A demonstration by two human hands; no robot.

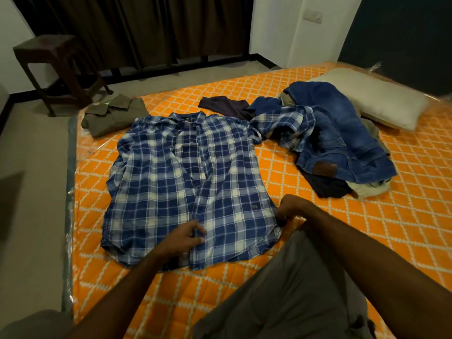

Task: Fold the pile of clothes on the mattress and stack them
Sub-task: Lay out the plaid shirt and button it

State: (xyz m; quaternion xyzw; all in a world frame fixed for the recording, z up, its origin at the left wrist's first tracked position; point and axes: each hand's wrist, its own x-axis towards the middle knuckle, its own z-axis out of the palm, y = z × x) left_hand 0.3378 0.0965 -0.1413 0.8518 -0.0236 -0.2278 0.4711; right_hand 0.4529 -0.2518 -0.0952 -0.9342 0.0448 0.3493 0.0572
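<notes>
A blue and white plaid shirt [186, 182] lies spread front-up on the orange patterned mattress [342, 228], collar pointing away from me. My left hand [183, 238] pinches the front placket near the bottom hem. My right hand [291, 209] grips the hem's right corner. One sleeve trails right onto a pile of unfolded clothes [342, 152] topped by blue jeans. A folded olive shirt [110, 116] sits at the mattress's far left corner. A dark garment [225, 106] lies flat beyond the collar.
A pale pillow [374, 99] lies at the far right of the mattress. My bent knee in grey trousers [293, 289] rests on the near part. A dark wooden stool [56, 67] stands on the floor at the far left, before dark curtains.
</notes>
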